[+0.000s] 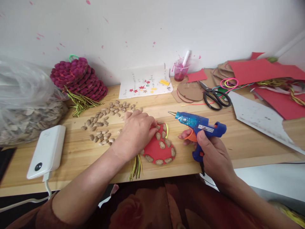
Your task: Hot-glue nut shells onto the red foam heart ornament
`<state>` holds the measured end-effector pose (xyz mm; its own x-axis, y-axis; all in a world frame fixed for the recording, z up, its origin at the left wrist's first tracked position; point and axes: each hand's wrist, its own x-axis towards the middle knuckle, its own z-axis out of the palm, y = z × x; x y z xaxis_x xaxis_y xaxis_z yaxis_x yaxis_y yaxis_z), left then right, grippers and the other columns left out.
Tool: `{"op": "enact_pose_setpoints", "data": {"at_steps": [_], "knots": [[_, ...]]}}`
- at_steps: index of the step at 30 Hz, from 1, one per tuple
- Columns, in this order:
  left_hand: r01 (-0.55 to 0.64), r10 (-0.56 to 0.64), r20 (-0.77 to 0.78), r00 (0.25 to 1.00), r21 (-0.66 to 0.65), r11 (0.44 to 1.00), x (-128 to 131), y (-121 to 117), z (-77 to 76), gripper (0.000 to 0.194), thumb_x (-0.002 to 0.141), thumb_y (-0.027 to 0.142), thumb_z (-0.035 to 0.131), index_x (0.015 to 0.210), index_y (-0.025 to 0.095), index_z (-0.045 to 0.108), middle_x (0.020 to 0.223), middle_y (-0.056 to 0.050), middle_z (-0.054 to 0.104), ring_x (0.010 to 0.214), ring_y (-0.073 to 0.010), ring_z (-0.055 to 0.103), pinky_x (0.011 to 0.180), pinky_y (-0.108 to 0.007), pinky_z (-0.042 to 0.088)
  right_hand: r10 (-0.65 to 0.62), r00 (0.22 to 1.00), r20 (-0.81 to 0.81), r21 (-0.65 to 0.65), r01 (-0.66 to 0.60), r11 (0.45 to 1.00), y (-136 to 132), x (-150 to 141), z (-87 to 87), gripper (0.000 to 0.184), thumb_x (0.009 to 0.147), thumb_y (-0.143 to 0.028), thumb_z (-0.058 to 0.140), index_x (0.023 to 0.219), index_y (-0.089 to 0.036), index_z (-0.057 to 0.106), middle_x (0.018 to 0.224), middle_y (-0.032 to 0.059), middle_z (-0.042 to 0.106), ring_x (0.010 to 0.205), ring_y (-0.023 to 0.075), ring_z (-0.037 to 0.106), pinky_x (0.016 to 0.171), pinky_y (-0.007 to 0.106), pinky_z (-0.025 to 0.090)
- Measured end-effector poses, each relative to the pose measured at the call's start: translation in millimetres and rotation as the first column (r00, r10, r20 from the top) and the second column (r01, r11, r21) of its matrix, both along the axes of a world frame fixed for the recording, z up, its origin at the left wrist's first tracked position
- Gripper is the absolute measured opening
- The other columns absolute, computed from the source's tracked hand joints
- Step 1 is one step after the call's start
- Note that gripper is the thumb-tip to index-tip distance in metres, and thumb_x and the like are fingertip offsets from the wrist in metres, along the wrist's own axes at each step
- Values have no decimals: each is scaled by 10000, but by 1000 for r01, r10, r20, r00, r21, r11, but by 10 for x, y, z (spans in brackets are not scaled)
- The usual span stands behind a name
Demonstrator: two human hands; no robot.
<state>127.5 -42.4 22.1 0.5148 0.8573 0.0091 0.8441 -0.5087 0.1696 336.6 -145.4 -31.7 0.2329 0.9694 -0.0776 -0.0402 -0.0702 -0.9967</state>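
Bag point(28, 86) of shells point(35, 124) slumps at the far left, with a power bank point(49, 146) in front of it. Beside them leans a purple stack point(78, 78), its discs thickly covered and a fringe hanging off, and it looks finished to me. Loose shells point(95, 120) lie scattered on the table point(78, 149), so there seems to be plenty to draw on. Next comes the left hand point(134, 132), bent over the near disc, fingers drawn together at its upper left; I cannot tell whether they pinch anything. Behind it a white sheet point(128, 79) with little stars rests against the wall. The red disc point(154, 152) lies flat on the table between the two hands, a tassel point(135, 168) poking out at its lower left and a yellow loop point(167, 131) at its upper right. Shells line its near and right edges, with a few more further in at the top; the middle is bare red, and the left side is partly hidden, so I'd call it roughly half covered, with the inside mostly left to fill. The right hand point(214, 152) wraps around the glue gun point(193, 121), nozzle pointing left, clear of the disc. Scissors point(215, 95) and red card point(252, 70) lie beyond.
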Motion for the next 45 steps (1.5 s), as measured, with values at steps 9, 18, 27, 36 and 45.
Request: {"op": "enact_pose_setpoints", "data": {"at_steps": [9, 18, 27, 36, 45], "knots": [[-70, 56, 122, 991, 115, 991, -306, 28, 95, 215, 966, 343, 661, 817, 238, 775, 891, -52, 782, 919, -290, 670, 880, -466, 404, -1, 1000, -5, -3, 1, 1000, 19, -6, -12, 366, 988, -583, 583, 975, -278, 785, 1014, 51, 759, 842, 209, 647, 704, 326, 503], [47, -57, 180, 982, 60, 997, -136, -4, -60, 130, 944, 255, 670, 897, 251, 791, 949, -48, 775, 968, -271, 627, 911, -448, 384, -2, 1000, -4, 49, 2, 999, 42, -46, 18, 365, 996, -565, 577, 945, -251, 757, 998, 52, 758, 867, 211, 655, 836, 353, 527], [9, -15, 182, 983, 35, 999, -39, 10, -122, 187, 933, 250, 663, 800, 255, 795, 903, -41, 780, 957, -273, 599, 923, -471, 357, 11, 1000, -27, 61, -9, 998, 50, -41, -1, 341, 1009, -536, 575, 957, -251, 754, 1014, 49, 753, 909, 210, 660, 846, 345, 528], [-24, 27, 199, 980, -13, 1000, 21, -6, -129, 182, 896, 196, 655, 764, 231, 774, 903, -47, 774, 978, -276, 611, 916, -473, 361, 4, 1000, 6, 57, -4, 998, 50, -44, 2, 348, 1002, -552, 574, 967, -258, 758, 1023, 54, 754, 892, 219, 661, 845, 362, 537], [-37, 34, 147, 989, 19, 999, 53, -36, -143, 192, 909, 189, 618, 789, 219, 765, 916, -68, 765, 1016, -302, 612, 907, -466, 396, -30, 999, 19, 105, 28, 994, 101, -81, 7, 375, 968, -585, 611, 896, -241, 744, 964, 53, 756, 921, 213, 706, 788, 330, 554]]}}
